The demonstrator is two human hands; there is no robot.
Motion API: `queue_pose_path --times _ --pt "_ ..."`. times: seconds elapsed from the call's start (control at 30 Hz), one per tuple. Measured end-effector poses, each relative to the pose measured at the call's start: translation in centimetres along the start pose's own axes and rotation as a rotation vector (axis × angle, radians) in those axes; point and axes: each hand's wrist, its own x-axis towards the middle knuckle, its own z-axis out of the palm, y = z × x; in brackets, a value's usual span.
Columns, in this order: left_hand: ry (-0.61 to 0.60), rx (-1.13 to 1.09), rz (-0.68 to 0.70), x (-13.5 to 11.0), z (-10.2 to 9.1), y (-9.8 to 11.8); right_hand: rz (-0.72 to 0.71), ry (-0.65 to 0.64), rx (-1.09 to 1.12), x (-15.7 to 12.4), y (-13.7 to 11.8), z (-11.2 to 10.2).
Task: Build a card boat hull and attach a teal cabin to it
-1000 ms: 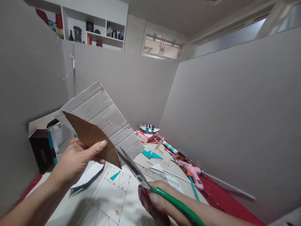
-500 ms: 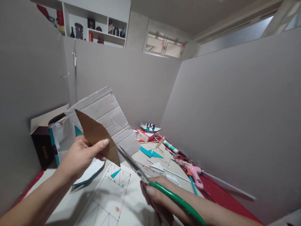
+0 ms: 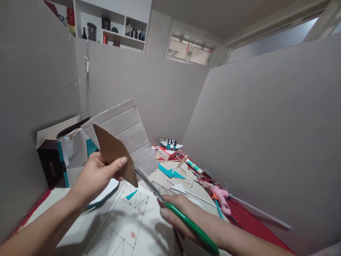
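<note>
My left hand (image 3: 97, 174) pinches a sheet of corrugated cardboard (image 3: 125, 131), white on one face and brown on the folded-over flap, and holds it up above the table. My right hand (image 3: 181, 217) grips green-handled scissors (image 3: 170, 206). Their blades meet the cardboard at its lower edge, just right of my left thumb. Below both hands lies a white sheet with drawn triangle lines (image 3: 125, 217).
A dark open box (image 3: 50, 156) with a white and teal bag stands at the left. Farther back on the red table lie teal paper pieces (image 3: 169, 172), a pink glue gun (image 3: 217, 193), a glue tube (image 3: 193, 165) and small boxes. Grey partition walls close in on three sides.
The cardboard and my left hand have shifted slightly right and the sheet has tilted more upright. The scissors have moved closer in along the cut.
</note>
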Motion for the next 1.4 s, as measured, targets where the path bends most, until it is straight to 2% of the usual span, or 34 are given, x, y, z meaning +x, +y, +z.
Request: queue_pose_path --times 0.1,0.2,0.33,0.63,0.93,1.17,1.4 --pt "-0.018 -0.131 -0.079 0.3 0.2 -0.3 -0.037 -0.012 0.035 0.5 0.6 1.1" --pt "-0.041 -0.214 -0.123 0.5 0.6 -0.9 -0.006 -0.047 0.157 1.2 1.0 2.0" --pt "-0.071 -0.28 -0.148 0.5 0.9 -1.7 0.006 -0.053 0.239 1.9 1.0 2.4" --pt "-0.102 -0.288 -0.142 0.2 1.1 -2.0 0.034 -0.05 0.156 1.7 0.5 1.2" --pt "-0.102 -0.282 -0.165 0.0 1.5 -1.6 0.014 -0.05 0.274 1.4 1.5 2.0" --pt "-0.099 -0.254 -0.126 -0.5 1.6 -1.3 -0.076 -0.012 0.333 1.3 1.9 2.7" --pt "-0.121 -0.266 -0.147 -0.3 1.6 -1.4 -0.015 0.074 0.378 1.4 1.9 3.4"
